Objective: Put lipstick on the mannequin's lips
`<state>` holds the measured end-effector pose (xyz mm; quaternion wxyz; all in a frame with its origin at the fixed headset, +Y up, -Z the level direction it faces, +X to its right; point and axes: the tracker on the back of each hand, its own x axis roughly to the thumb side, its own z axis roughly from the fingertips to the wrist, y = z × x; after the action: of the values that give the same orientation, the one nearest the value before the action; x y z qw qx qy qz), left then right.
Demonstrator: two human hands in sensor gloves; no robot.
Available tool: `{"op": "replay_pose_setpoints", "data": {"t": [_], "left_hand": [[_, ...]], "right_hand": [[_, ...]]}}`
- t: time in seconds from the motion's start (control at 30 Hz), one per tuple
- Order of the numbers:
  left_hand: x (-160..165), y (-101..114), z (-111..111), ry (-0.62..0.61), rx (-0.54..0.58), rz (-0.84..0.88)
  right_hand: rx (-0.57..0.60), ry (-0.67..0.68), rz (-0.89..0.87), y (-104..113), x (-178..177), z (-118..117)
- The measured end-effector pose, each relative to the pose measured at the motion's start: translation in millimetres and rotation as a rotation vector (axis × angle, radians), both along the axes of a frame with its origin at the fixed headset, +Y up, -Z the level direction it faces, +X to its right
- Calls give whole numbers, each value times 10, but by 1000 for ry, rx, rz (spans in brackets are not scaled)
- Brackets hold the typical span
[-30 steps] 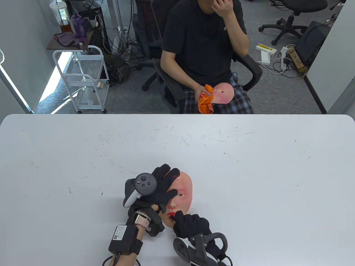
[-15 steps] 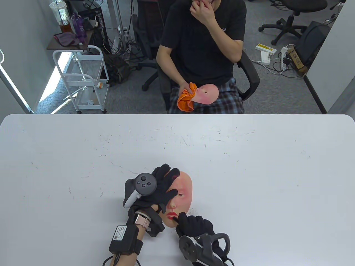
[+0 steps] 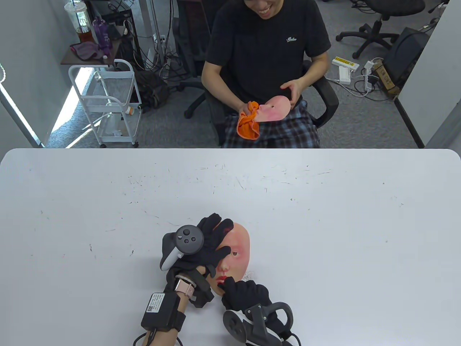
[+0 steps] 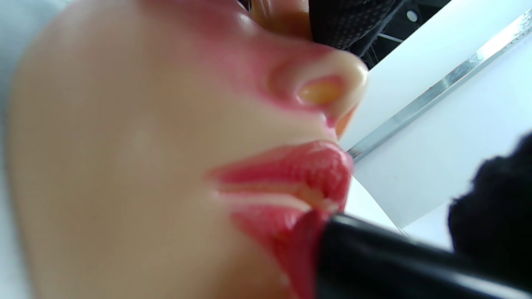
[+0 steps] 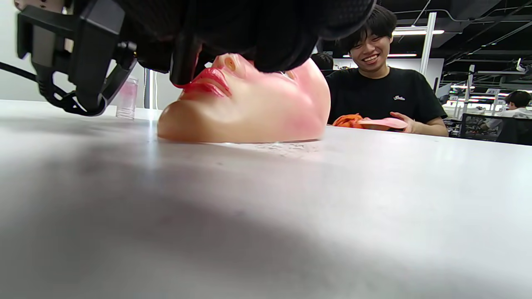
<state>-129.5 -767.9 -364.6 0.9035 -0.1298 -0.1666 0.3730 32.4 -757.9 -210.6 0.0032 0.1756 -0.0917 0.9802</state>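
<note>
While the lips take colour: we keep the lipstick (image 4: 374, 257) tip on the lower lip (image 4: 266, 220).
Mannequin face (image 3: 236, 252): lies face-up on the tabletop (image 3: 324, 216), near us.
Left hand (image 3: 205, 245): fingers spread, pressing the face steady.
Right hand (image 3: 246, 293): fingers closed around the lipstick.
</note>
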Motion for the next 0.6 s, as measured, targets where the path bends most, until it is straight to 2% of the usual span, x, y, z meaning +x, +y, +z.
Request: {"op": "replay_pose_setpoints", "data": {"t": [0.2,0.43,0.6], "left_hand": [[1,-2,-1,0,-1,1],[0,0,-2,0,-4,0],[0,-5,1,1,-1,3]], "right_hand": [[2,-48,-12,9,148,-18],[-6,-74,-35,-10,162,-54],[-63,-78,-73,-27,211,-66]]}}
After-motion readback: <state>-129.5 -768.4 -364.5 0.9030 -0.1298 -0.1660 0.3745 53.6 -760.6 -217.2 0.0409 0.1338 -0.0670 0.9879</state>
